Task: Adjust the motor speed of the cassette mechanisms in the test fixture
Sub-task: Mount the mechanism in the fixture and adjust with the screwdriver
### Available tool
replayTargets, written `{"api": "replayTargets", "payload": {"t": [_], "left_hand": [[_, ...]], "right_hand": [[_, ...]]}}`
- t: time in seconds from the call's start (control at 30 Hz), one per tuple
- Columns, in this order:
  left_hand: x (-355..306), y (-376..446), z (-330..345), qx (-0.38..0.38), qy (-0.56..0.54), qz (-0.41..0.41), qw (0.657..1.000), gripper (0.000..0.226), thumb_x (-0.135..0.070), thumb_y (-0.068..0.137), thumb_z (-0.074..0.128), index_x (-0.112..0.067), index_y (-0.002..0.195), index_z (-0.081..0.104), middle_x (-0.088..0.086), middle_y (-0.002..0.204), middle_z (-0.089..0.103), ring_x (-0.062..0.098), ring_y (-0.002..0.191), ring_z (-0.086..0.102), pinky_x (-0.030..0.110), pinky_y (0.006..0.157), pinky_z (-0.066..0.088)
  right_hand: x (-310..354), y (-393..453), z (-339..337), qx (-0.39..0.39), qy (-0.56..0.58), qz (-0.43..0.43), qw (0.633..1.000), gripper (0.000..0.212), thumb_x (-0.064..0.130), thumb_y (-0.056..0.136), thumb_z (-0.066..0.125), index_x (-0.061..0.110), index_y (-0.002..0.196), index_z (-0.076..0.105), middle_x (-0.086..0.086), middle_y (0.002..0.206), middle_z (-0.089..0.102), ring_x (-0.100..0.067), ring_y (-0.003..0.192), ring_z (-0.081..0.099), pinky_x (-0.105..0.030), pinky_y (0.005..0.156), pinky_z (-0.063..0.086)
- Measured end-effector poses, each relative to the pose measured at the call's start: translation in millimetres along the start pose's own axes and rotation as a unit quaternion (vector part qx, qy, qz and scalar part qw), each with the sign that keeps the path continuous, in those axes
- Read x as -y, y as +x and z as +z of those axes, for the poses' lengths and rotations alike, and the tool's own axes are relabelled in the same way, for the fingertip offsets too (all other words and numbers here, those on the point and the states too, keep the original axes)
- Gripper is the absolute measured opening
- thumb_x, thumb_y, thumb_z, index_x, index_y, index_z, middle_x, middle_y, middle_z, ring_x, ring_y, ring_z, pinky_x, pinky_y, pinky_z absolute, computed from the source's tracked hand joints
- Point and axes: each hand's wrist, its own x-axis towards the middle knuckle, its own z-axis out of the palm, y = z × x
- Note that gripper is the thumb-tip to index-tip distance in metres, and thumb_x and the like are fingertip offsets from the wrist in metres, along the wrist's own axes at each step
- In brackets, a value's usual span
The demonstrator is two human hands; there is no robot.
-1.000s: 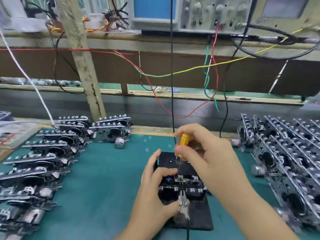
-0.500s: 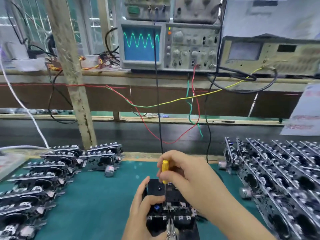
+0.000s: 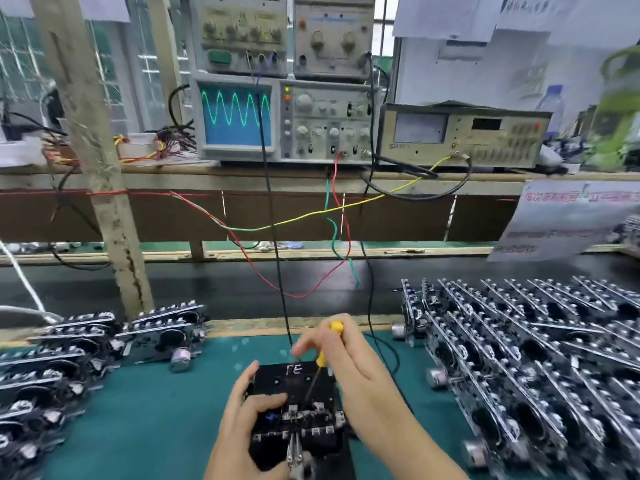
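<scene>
At the bottom centre of the frame, a black test fixture (image 3: 294, 382) is seated on the green mat (image 3: 166, 410), with a cassette mechanism (image 3: 304, 415) clamped in its near half. The left hand (image 3: 242, 420) is laid over the fixture's left side, thumb raised beside the edge and fingers curled onto the top face, so that the block is steadied. A small yellow-handled screwdriver (image 3: 327, 344) is pinched in the right hand (image 3: 349, 368) between thumb and curled fingers, its thin shaft slanted down toward the mechanism; whether the tip is seated in the trimmer cannot be told. A green sine trace is shown on the oscilloscope (image 3: 239, 116) in the upper middle of the frame, with wires (image 3: 277, 223) led down from the bench shelf toward the fixture. Rows of further mechanisms are stacked at lower left (image 3: 69, 355) and lower right (image 3: 540, 358). The mechanism is judged to be light and rigid in its metal frame, but delicate where levers, springs and the small board are exposed; it would best be taken by the frame's outer edges, never by the motor can or wiring. The adjuster itself is likely tiny and easily overshot, so the screwdriver is best held near the top of the handle and rolled lightly between fingertips, with little downward force, lest the blade slip onto neighbouring parts.
</scene>
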Motion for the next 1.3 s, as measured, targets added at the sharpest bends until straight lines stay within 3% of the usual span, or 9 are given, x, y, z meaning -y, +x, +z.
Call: {"api": "replayTargets", "payload": {"t": [0.1,0.17,0.27,0.37,0.5,0.63,0.8,0.9,1.3], "left_hand": [[-2.7,0.4,0.9,0.007,-0.011,-0.024,1.0,0.065,-0.047,0.051,0.086,-0.047,0.113,0.065,-0.02,0.156,0.034,0.0,0.141,0.039,0.007,0.104,0.036],[0.1,3.0,-9.5,0.05,-0.012,-0.037,0.998,0.075,-0.049,0.055,0.09,-0.048,0.124,0.058,-0.018,0.157,0.03,0.008,0.145,0.034,0.004,0.106,0.03],[-5.2,9.5,-16.8,0.129,-0.035,-0.03,0.991,0.084,-0.047,0.063,0.089,-0.061,0.132,0.044,-0.014,0.157,0.019,0.011,0.15,0.023,0.0,0.106,0.022],[-12.7,8.5,-6.9,0.042,-0.001,0.0,0.999,0.064,-0.045,0.051,0.079,-0.049,0.113,0.064,-0.002,0.153,0.038,0.002,0.14,0.037,0.003,0.106,0.029],[-17.3,3.7,-4.5,0.035,-0.025,-0.043,0.998,0.066,-0.056,0.047,0.084,-0.049,0.109,0.065,-0.007,0.154,0.038,-0.012,0.137,0.035,0.0,0.101,0.031],[-19.0,3.2,-4.1,0.023,-0.011,-0.071,0.997,0.069,-0.055,0.044,0.086,-0.052,0.109,0.064,-0.026,0.153,0.033,-0.01,0.137,0.036,0.027,0.105,0.038],[-22.9,1.1,-2.5,0.027,-0.006,-0.086,0.996,0.068,-0.058,0.045,0.084,-0.053,0.109,0.062,-0.037,0.15,0.028,-0.02,0.132,0.034,0.027,0.098,0.037],[-24.0,0.7,-1.6,0.026,-0.019,-0.094,0.995,0.07,-0.058,0.044,0.085,-0.052,0.11,0.062,-0.029,0.154,0.03,-0.008,0.14,0.033,0.029,0.101,0.037],[-23.6,-1.3,-2.1,0.03,-0.029,-0.107,0.993,0.073,-0.057,0.045,0.084,-0.049,0.113,0.061,-0.032,0.155,0.027,0.0,0.143,0.034,0.034,0.105,0.037]], "right_hand": [[-25.1,-10.4,-17.1,0.035,-0.196,0.031,0.979,0.034,0.054,0.099,0.03,0.033,0.1,0.057,0.016,0.108,0.06,0.004,0.111,0.044,-0.026,0.108,0.029],[-45.8,-18.8,-17.3,0.066,-0.312,0.04,0.947,0.018,0.045,0.101,0.034,0.039,0.109,0.049,0.029,0.119,0.052,0.014,0.125,0.021,-0.039,0.12,0.004],[-59.4,-30.5,-9.2,0.064,-0.294,0.043,0.953,0.035,0.053,0.091,0.031,0.05,0.124,0.042,0.039,0.123,0.041,0.019,0.128,0.002,-0.039,0.117,-0.012],[-64.8,-37.1,-5.8,0.072,-0.25,0.052,0.964,0.048,0.06,0.079,0.031,0.058,0.127,0.03,0.037,0.122,0.036,0.016,0.125,0.011,-0.035,0.115,0.001],[-63.5,-41.7,-5.1,0.092,-0.236,0.037,0.967,0.052,0.061,0.082,0.042,0.057,0.13,0.023,0.034,0.118,0.038,0.007,0.116,0.034,-0.033,0.105,0.03],[-61.1,-45.2,-2.9,0.075,-0.231,0.036,0.969,0.053,0.058,0.085,0.048,0.059,0.131,0.022,0.029,0.125,0.044,0.005,0.119,0.041,-0.033,0.098,0.042],[-66.2,-47.4,1.5,0.057,-0.23,0.036,0.971,0.056,0.053,0.082,0.051,0.06,0.129,0.022,0.028,0.123,0.043,0.003,0.118,0.04,-0.032,0.091,0.045],[-69.5,-48.2,5.5,0.045,-0.217,0.039,0.974,0.056,0.052,0.081,0.052,0.059,0.128,0.023,0.028,0.12,0.044,0.002,0.115,0.04,-0.032,0.09,0.047],[-76.9,-48.7,12.3,0.008,-0.196,0.038,0.98,0.05,0.056,0.082,0.051,0.058,0.125,0.026,0.027,0.113,0.044,0.007,0.109,0.04,-0.021,0.08,0.041]]}}
